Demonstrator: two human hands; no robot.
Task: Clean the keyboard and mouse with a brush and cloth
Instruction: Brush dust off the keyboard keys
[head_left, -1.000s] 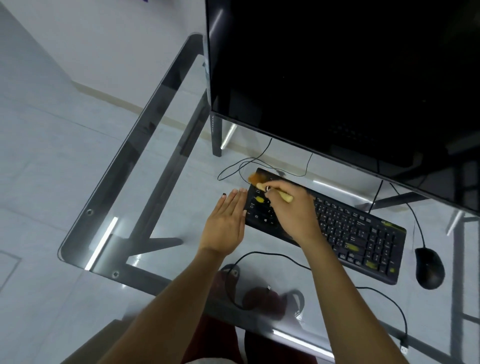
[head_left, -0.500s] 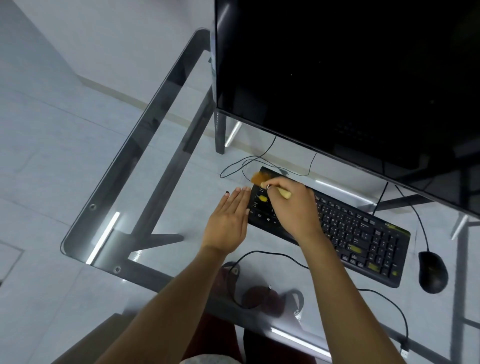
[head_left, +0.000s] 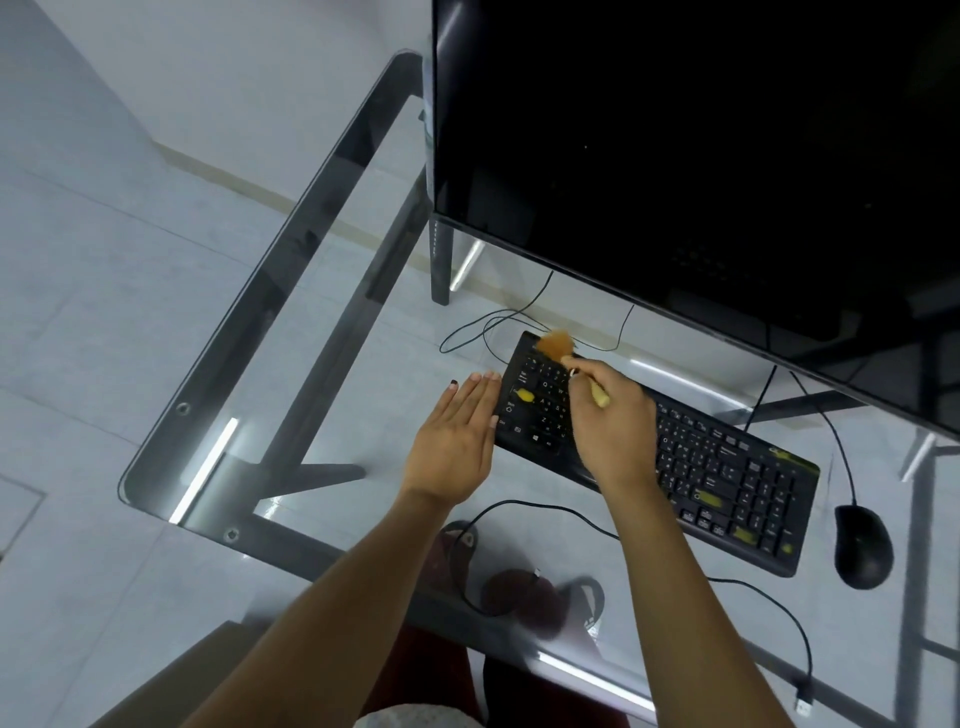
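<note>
A black keyboard (head_left: 727, 467) with yellow marks on some keys lies slanted on the glass desk (head_left: 322, 332). My right hand (head_left: 608, 421) grips a small brush (head_left: 558, 345) by its pale wooden handle, and the orange bristles sit on the keyboard's far left corner. My left hand (head_left: 454, 439) lies flat with straight fingers on the glass, its fingertips against the keyboard's left edge. A black mouse (head_left: 862, 545) rests to the right of the keyboard. No cloth is in view.
A large dark monitor (head_left: 701, 156) stands behind the keyboard and overhangs it. Thin black cables (head_left: 498, 322) loop on the glass behind the keyboard and another runs along the front. Feet in sandals (head_left: 519, 587) show through the glass below.
The brush head has swept from the upper left keys toward the keyboard's far left corner. My left hand has stayed flat beside the keyboard.
</note>
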